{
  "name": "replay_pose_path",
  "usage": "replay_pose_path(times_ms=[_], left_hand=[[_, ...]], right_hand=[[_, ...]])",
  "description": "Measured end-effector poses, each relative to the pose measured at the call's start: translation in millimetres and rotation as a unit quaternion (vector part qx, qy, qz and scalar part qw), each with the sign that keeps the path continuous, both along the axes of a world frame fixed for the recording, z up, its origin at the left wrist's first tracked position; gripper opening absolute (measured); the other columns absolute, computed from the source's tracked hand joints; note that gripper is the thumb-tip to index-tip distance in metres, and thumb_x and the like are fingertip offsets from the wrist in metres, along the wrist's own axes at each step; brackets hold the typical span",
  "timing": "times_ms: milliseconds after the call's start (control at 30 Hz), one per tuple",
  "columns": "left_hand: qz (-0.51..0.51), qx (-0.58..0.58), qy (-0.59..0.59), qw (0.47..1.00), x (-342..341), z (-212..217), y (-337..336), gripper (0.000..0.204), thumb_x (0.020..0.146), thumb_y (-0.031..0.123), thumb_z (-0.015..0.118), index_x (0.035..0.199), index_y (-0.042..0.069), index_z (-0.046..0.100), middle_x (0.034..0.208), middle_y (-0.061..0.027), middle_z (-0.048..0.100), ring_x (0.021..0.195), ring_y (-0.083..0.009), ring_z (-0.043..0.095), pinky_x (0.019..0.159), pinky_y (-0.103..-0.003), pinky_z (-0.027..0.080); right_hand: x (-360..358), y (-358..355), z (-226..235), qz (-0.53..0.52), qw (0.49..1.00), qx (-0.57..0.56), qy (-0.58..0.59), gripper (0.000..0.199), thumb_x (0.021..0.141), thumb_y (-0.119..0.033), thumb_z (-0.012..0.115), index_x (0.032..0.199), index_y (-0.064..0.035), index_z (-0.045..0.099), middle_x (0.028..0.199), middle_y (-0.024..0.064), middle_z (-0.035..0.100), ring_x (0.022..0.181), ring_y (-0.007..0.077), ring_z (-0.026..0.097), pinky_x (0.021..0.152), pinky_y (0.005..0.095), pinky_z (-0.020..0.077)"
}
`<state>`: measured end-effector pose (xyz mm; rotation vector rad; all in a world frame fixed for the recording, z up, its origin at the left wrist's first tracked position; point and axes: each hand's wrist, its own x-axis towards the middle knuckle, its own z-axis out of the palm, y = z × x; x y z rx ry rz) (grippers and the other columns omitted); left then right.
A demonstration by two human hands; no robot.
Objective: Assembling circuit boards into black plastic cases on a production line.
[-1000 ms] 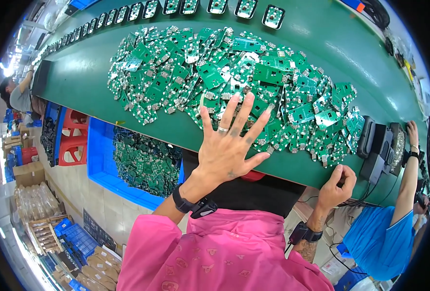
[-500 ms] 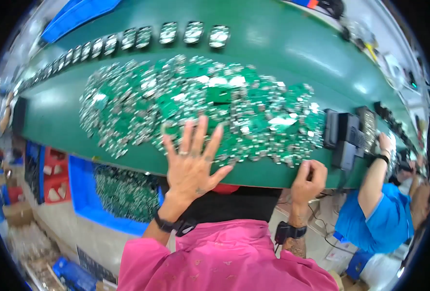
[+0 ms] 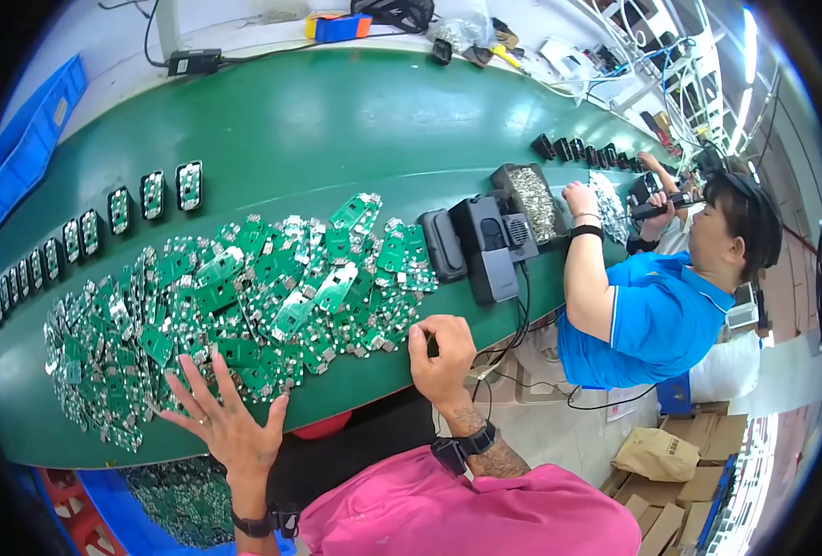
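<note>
In the head view, the left hand [image 3: 242, 440] is spread wide, palm down, at the near edge of a broad heap of green printed circuit boards [image 3: 212, 298]. Its fingers have hold of nothing; whether the fingertips touch the boards or hover over them, I cannot tell. The right hand [image 3: 443, 360] is loosely curled just beside the heap's near right end. No board shows in it, but the folded fingers hide whether thumb and fingertips meet.

The heap lies loose on the green workbench [image 3: 290, 116], its boards overlapping at many angles. Far left of it runs a row of black housings [image 3: 152, 195], each with a board inside. To the right stand a black device with a speaker grille [image 3: 492, 255] and a box of small metal parts [image 3: 534, 206]; beyond them sits a co-worker in a blue shirt [image 3: 657, 310].

The step in hand looks like a pause at the heap, with no board visibly taken up. Lifting one from here would call for pinching it by an edge and freeing it from its neighbours.
</note>
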<state>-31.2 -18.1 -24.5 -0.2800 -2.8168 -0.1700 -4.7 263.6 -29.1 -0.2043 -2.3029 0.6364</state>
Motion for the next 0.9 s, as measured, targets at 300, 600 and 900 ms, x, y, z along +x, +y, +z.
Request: replay_pose_path(times_ms=[300,600,900], left_hand=[[0.022,-0.003,0.016,1.000,-2,-2,-1,0.091,0.087,0.069,0.050,0.153,0.009,0.029,0.161,-0.0199,0.016,0.148,-0.0458,0.010,0.114,-0.068,-0.001],[0.027,-0.019,0.069,0.997,0,0,-3,0.089,0.090,0.071,0.041,0.151,0.007,0.033,0.160,-0.0158,0.025,0.148,-0.0396,0.018,0.115,-0.066,0.002],[0.005,0.133,0.321,0.938,-3,16,1,0.034,0.095,0.034,0.065,0.110,0.004,0.064,0.096,-0.0123,0.064,0.081,-0.0323,0.062,0.072,-0.046,0.050]], right_hand=[[-3,0,3,-0.003,1.000,-0.007,0.010,0.007,0.078,-0.004,0.069,0.079,-0.0047,0.062,0.078,0.0097,0.064,0.070,0.0302,0.060,0.063,0.0386,0.0470],[1,-3,1,-0.010,1.000,-0.008,0.012,0.009,0.077,-0.004,0.070,0.079,-0.0053,0.061,0.079,0.0082,0.064,0.071,0.0291,0.061,0.064,0.0387,0.0479],[3,-3,1,-0.032,0.999,-0.004,0.004,0.010,0.076,-0.006,0.071,0.078,-0.0066,0.061,0.079,0.0084,0.064,0.071,0.0282,0.061,0.063,0.0379,0.0487]])
